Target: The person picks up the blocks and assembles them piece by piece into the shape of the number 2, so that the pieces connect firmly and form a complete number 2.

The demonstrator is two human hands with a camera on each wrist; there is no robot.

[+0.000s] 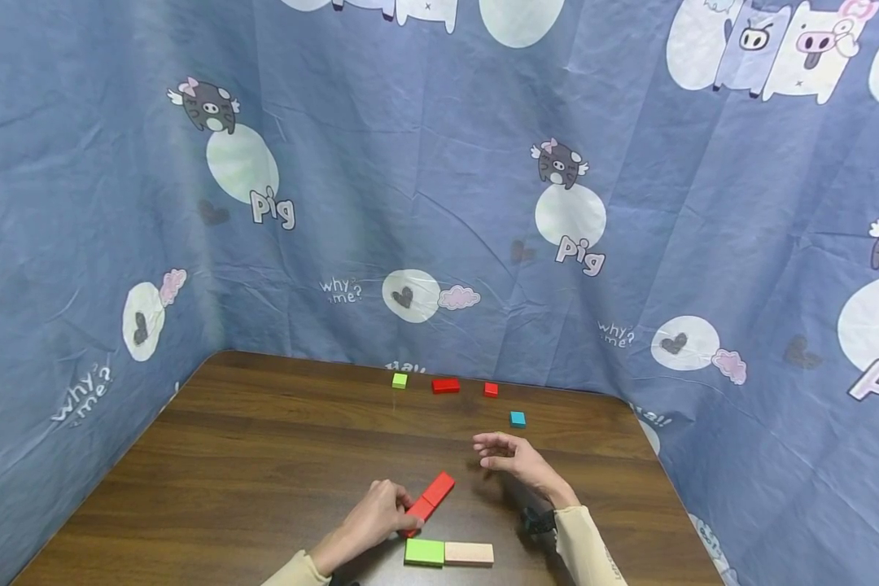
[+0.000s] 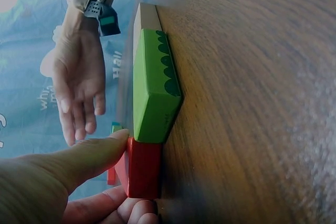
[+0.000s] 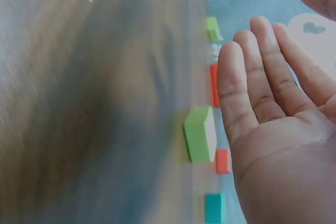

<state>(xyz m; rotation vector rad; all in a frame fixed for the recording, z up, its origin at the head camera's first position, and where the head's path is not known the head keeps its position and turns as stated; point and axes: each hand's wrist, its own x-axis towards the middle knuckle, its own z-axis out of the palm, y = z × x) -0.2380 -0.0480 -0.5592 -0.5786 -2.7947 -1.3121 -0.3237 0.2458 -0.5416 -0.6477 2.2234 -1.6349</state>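
Observation:
My left hand (image 1: 381,514) pinches the near red block (image 1: 417,513) between thumb and fingers. A second red block (image 1: 439,487) lies end to end with it, slanting away to the right. In the left wrist view, thumb and fingertips meet the red block (image 2: 144,169) beside a green block (image 2: 149,93) with dark scalloped marks. That green block (image 1: 425,553) touches a pale wooden block (image 1: 469,554) end to end. My right hand (image 1: 520,465) hovers above the table, fingers extended, palm turned inward, holding nothing.
Along the table's back lie a lime block (image 1: 399,381), a red block (image 1: 445,386), a small red block (image 1: 491,390) and a blue block (image 1: 518,419). The right wrist view shows another green block (image 3: 199,135) beyond my fingers. A patterned blue curtain (image 1: 425,203) surrounds the table.

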